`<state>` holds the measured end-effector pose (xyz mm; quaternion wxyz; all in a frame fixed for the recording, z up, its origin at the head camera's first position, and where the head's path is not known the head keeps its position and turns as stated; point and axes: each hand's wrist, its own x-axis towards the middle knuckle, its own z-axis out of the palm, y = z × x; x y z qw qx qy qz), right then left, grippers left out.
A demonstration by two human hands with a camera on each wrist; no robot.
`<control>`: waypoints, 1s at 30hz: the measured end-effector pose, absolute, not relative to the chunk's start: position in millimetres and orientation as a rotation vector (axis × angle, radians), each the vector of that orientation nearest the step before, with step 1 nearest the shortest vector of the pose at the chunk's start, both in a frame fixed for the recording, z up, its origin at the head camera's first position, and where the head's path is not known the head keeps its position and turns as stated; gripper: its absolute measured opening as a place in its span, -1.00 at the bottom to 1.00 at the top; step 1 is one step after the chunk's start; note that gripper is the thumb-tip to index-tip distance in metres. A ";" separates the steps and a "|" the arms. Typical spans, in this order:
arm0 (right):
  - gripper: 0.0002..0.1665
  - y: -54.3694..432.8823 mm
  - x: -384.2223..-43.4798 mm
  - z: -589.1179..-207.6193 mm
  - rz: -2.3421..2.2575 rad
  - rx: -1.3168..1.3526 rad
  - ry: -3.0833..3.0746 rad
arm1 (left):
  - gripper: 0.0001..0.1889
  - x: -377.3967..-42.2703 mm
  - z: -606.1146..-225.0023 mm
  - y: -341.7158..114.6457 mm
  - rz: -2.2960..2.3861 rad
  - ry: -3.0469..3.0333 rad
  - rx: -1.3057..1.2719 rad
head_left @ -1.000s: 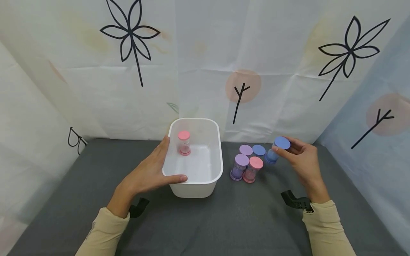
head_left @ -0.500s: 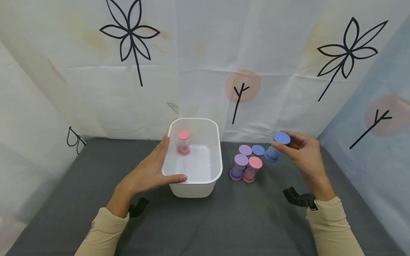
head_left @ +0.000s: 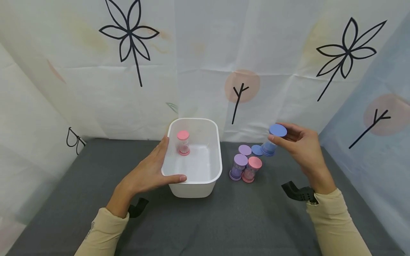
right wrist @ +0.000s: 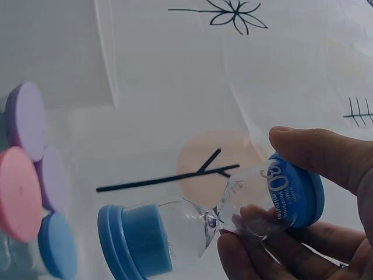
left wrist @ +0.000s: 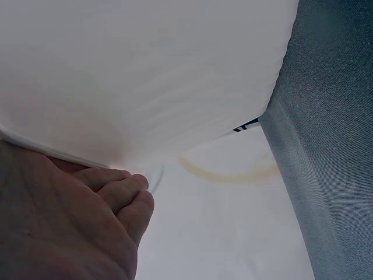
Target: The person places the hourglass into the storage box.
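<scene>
In the head view my left hand (head_left: 147,170) holds the near-left corner of a white plastic bin (head_left: 193,190), its thumb over the front rim and fingers along the left side. One pink-capped sand timer (head_left: 183,143) stands inside the bin. My right hand (head_left: 302,147) grips a blue sand timer (head_left: 277,131) by its upper cap, slightly tilted. Up close in the right wrist view, the blue sand timer (right wrist: 201,219) shows clear bulbs, blue sand at one end and a "30 minutes" label.
Left of the held timer stand a purple timer (head_left: 238,167), a pink timer (head_left: 252,169), another purple-capped timer (head_left: 245,149) and a blue-capped one (head_left: 257,150), close together. A patterned white cloth (head_left: 205,64) hangs behind the grey tabletop (head_left: 224,224).
The right hand has lifted the blue sand timer and brought it slightly left, near the other blue cap. My left hand and the bin have stayed in place.
</scene>
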<state>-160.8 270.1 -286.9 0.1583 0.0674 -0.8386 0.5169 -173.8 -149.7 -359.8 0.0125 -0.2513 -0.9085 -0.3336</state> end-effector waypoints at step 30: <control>-0.49 128.7 -212.2 -271.4 1.920 0.583 -2.388 | 0.37 -173.3 -360.5 -150.1 -1.079 -2.848 -0.770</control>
